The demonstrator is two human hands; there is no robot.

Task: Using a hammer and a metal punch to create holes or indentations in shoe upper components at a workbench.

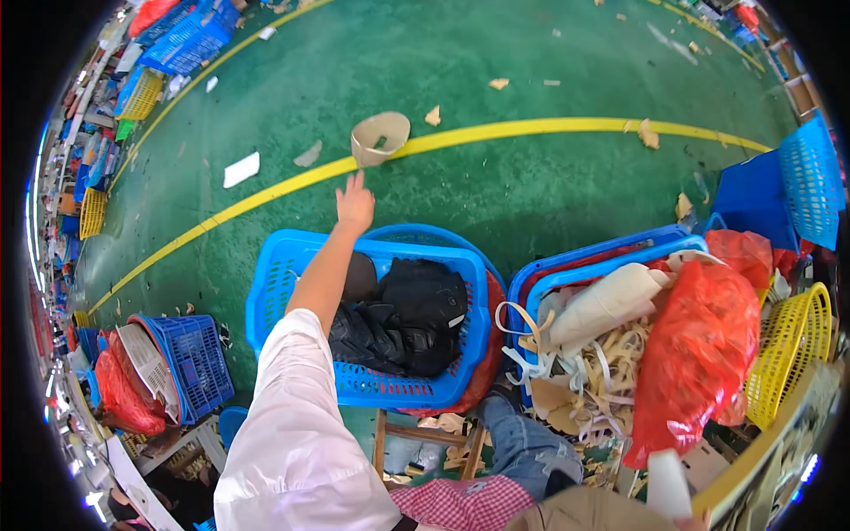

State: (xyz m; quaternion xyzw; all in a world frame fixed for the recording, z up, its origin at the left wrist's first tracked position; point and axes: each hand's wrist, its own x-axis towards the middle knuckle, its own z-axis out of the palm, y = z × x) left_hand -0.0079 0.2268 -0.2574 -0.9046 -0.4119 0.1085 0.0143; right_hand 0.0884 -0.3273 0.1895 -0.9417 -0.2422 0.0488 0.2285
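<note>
My left hand (356,205) is stretched out over the far side of a blue basket (367,389), its fingers extended and holding nothing. Just beyond the fingertips is a beige, open-ended ring of stiff sheet material (379,139), over the yellow floor line; I cannot tell whether it rests on the floor. Black folded pieces (423,301) lie inside the blue basket, partly behind my forearm. At the lower right edge, only a sliver of my right hand (696,523) shows beside a white piece (669,483); its fingers are mostly hidden.
A tub to the right holds beige strips (611,372), a pale roll (606,310) and a red plastic bag (695,354). A yellow basket (797,354) stands beside it. A dark blue crate (197,367) is at left. Scraps litter the green floor (531,88). A wooden stool (425,434) is below.
</note>
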